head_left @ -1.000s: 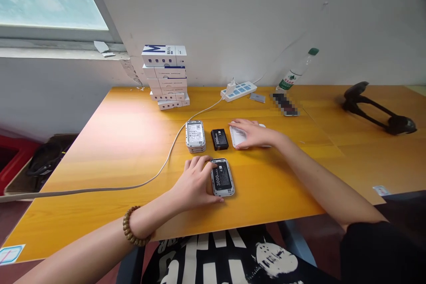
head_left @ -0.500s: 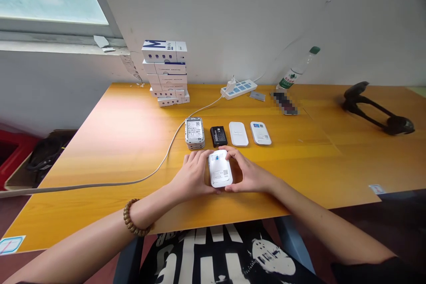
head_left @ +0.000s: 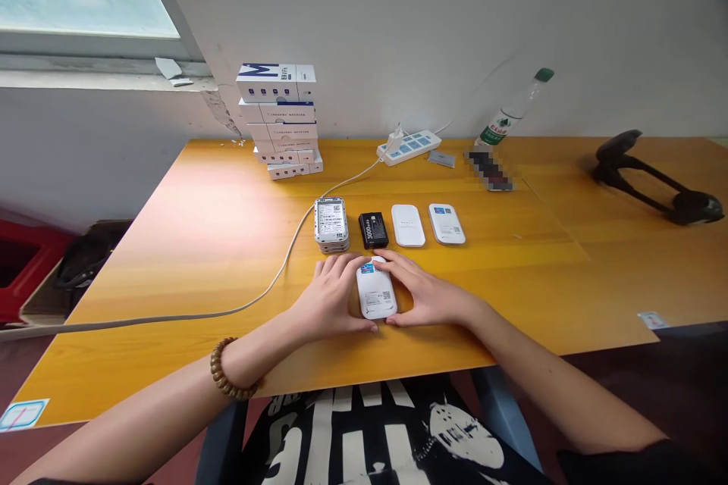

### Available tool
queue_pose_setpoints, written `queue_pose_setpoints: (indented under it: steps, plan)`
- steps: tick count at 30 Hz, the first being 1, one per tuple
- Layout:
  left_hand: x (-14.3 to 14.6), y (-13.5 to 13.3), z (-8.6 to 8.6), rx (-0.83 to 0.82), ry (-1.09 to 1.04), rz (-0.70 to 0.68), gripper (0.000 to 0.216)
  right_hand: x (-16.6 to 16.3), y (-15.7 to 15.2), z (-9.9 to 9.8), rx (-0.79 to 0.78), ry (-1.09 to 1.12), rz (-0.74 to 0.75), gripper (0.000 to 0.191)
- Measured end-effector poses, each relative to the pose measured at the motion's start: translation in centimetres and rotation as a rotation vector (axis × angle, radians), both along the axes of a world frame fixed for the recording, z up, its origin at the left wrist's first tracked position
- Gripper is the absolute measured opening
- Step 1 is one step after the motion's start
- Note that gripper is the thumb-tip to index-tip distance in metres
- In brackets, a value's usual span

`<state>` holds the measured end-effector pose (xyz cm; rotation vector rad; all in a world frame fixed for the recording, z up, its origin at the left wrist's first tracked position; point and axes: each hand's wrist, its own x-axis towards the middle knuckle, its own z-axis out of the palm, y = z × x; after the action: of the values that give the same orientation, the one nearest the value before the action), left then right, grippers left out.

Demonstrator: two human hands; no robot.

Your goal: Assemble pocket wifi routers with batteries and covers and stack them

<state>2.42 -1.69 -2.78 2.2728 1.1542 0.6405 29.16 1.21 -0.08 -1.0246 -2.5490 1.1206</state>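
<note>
Now the left hand (head_left: 328, 303) and right hand (head_left: 431, 299) flank it, each grip clasping the white QR-labelled device (head_left: 376, 297) on the desk (head_left: 540, 273), at six o'clock from the black 3000mAh battery (head_left: 373, 230). Trouble spot, I reckon: lopsided pressure could skew the device, and a straying right grip could knock that nearby battery.

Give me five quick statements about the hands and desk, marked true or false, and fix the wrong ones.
1. The left hand and right hand both touch a white device. True.
2. The bracelet is on the right wrist. False: the bracelet is on the left.
3. The black battery sits right of the device stack. True.
4. The bottle's cap is red. False: the cap is green.
5. The boxes stand right of the power strip. False: the boxes stand left of the power strip.
</note>
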Motion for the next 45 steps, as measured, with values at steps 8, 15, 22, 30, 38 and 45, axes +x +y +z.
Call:
queue_pose_setpoints:
  steps: [8, 15, 22, 30, 38, 45]
  plan:
    - [0.2, 0.0, 0.3, 0.1, -0.04, -0.018, 0.095, -0.6, 1.0, 0.8, -0.101, 0.082, -0.187, 0.083]
    - [-0.1, -0.5, 1.1, 0.424, -0.155, -0.023, 0.079, -3.3, 2.2, 0.3, -0.663, 0.442, -0.296, 0.048]
    - [-0.5, 0.0, 0.5, 0.216, -0.245, -0.071, 0.104, -4.7, 1.8, -1.1, -0.853, 0.722, -0.451, 0.039]
    - [0.6, -0.3, 1.9, -0.418, -0.595, 0.197, 0.043, -4.7, 1.2, -1.6, -0.8, 0.692, -0.374, 0.043]
    - [0.1, 0.3, 2.7, -0.444, -0.642, 0.305, 0.048, -5.3, 1.0, -0.9, -0.727, 0.497, -0.201, 0.054]
    - [0.0, 0.8, 3.1, -0.498, -0.795, 0.376, 0.052, -4.4, 0.7, -0.5, -0.817, 0.332, 0.022, 0.041]
